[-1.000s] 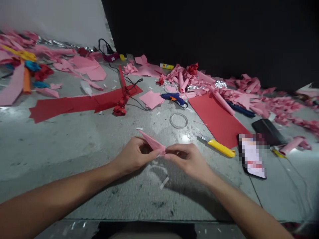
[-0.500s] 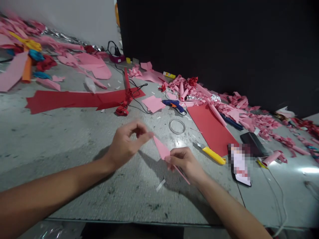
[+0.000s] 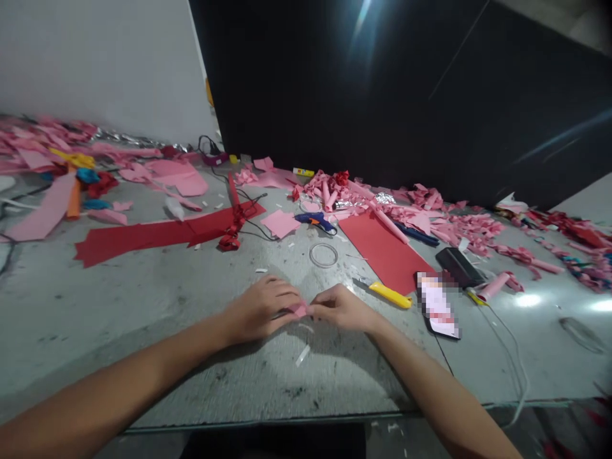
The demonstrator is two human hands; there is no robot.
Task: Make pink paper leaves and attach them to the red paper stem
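A grey surface [image 3: 119, 293] spans the view, its near edge running along the bottom. A black panel [image 3: 363, 83] stands along its far edge, and a pale wall [image 3: 95, 64] rises at the far left. Crumpled pink paper [image 3: 463, 226] is heaped along that far edge and spreads toward the right side. A long red strip [image 3: 143, 244] lies across the left half of the surface; a red sheet [image 3: 382, 245] lies right of the middle, slanting toward the near edge.

The left hand [image 3: 265, 305] and right hand [image 3: 342, 307] meet in from the middle of the near edge. The left thumb and fingers are closed on a small pink piece; the right thumb and forefinger pinch its right end. A black box [image 3: 459, 266] sits beside the red sheet's near right corner. A phone [image 3: 437, 306], its screen pixelated, lies on the near side of that corner, with a yellow cutter [image 3: 391, 296] just left of it. Farther in, near the surface's middle, are a blue glue gun [image 3: 316, 222], flat pink squares [image 3: 280, 224] and a clear ring [image 3: 323, 255].

The small pink piece [image 3: 299, 310] is mostly covered by fingers; whether it touches the surface cannot be told. A white scrap [image 3: 303, 356] lies between it and the near edge.
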